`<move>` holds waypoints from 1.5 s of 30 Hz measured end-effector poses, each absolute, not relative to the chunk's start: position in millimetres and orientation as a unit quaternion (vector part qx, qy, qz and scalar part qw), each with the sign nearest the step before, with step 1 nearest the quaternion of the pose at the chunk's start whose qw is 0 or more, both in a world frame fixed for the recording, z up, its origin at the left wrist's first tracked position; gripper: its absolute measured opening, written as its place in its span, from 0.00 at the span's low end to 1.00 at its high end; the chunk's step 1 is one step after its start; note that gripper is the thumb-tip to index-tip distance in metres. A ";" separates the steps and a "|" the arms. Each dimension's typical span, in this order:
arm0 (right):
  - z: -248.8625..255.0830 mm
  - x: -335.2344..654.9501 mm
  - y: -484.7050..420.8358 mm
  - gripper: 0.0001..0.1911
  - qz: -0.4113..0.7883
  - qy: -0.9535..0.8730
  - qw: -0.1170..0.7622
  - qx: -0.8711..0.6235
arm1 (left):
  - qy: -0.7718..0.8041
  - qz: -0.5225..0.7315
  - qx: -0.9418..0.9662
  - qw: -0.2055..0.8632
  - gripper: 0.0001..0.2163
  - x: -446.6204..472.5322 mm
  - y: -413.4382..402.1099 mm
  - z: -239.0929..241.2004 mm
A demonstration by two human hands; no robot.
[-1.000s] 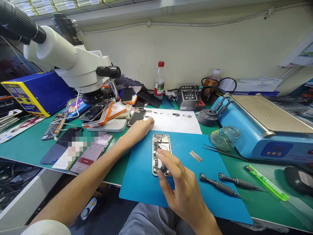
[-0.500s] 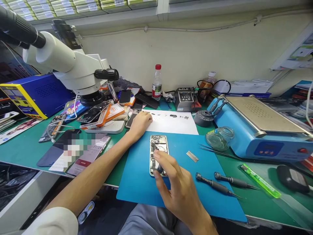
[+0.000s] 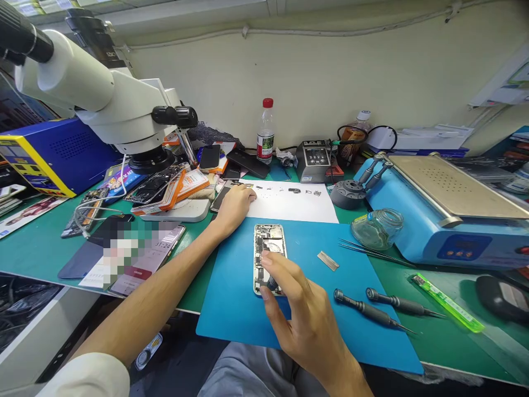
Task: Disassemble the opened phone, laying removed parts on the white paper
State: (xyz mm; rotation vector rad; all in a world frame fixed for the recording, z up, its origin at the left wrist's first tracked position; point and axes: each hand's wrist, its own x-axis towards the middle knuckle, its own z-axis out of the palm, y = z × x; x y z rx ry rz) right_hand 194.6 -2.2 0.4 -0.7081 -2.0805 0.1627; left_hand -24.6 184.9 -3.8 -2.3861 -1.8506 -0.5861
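While your right hand is poised over the opened phone, which lies flat near the middle of the blue mat, let those fingertips bear lightly, as the bare board and connectors beneath them would likely take pressure badly. Your right thumb and forefinger stand apart in a loose curve, with a dark, rounded piece showing between them; whether you have hold of it, I cannot tell. Your left hand is half curled at the left edge of the white paper, and its fingertips hide whatever they may be pinching. Move that wrist gently, because the small parts laid in a row there look light enough to scatter. The phone is a rounded oblong, its pale rim framing black and silvery innards. The mat looks smooth and matt, the paper thin and flat. To the right lie a dull metal strip, two slim grey screwdrivers tapering to fine points, and thin, dark tweezers beside a clear, round-bellied glass jar.
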 end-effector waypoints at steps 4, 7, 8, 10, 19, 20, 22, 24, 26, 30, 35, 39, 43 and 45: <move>1.3 195.0 -2.7 0.28 0.065 -0.841 0.451 -0.291 | -0.611 -0.209 -0.763 0.041 0.14 -27.4 178.8 10.1; 1.2 194.9 -2.8 0.28 0.061 -0.841 0.452 -0.291 | -0.621 -0.231 -0.747 0.058 0.10 -32.2 169.0 27.2; 1.1 194.8 -2.5 0.28 0.062 -0.842 0.451 -0.290 | -0.622 -0.238 -0.743 0.063 0.08 -33.7 165.4 32.4; 0.8 194.5 -1.8 0.29 0.060 -0.844 0.449 -0.289 | -0.621 -0.242 -0.743 0.069 0.09 -35.1 159.3 39.2; 2.4 194.0 -2.7 0.28 0.057 -0.843 0.451 -0.289 | -0.568 -0.135 -0.810 0.047 0.11 -13.6 162.3 25.3; 2.6 194.0 -2.7 0.29 0.056 -0.843 0.451 -0.290 | -0.562 -0.126 -0.816 0.048 0.12 -10.9 163.0 23.8; 2.7 193.9 -2.1 0.29 0.057 -0.842 0.450 -0.292 | -0.551 -0.114 -0.825 0.050 0.12 -7.1 163.7 22.0; 2.7 194.0 -1.5 0.29 0.059 -0.842 0.451 -0.291 | -0.543 -0.107 -0.831 0.053 0.12 -5.5 163.7 20.9; 2.6 194.1 -1.4 0.29 0.060 -0.842 0.450 -0.291 | -0.542 -0.107 -0.832 0.055 0.13 -5.9 163.5 20.1; 2.4 194.4 -2.6 0.29 0.059 -0.841 0.451 -0.293 | -0.570 -0.124 -0.810 0.062 0.13 -13.4 166.3 20.8; 3.2 194.6 -3.4 0.28 0.059 -0.841 0.452 -0.292 | -0.630 -0.154 -0.759 0.054 0.14 -26.6 181.6 26.1; 3.4 194.3 -3.4 0.29 0.058 -0.838 0.455 -0.296 | -0.637 -0.159 -0.754 0.029 0.15 -27.8 191.5 26.1; 2.9 193.9 -3.2 0.29 0.056 -0.838 0.458 -0.291 | -0.629 -0.161 -0.760 0.014 0.16 -24.6 193.1 20.9; 2.9 193.9 -2.9 0.29 0.060 -0.838 0.456 -0.293 | -0.623 -0.163 -0.765 0.013 0.15 -23.5 192.4 18.2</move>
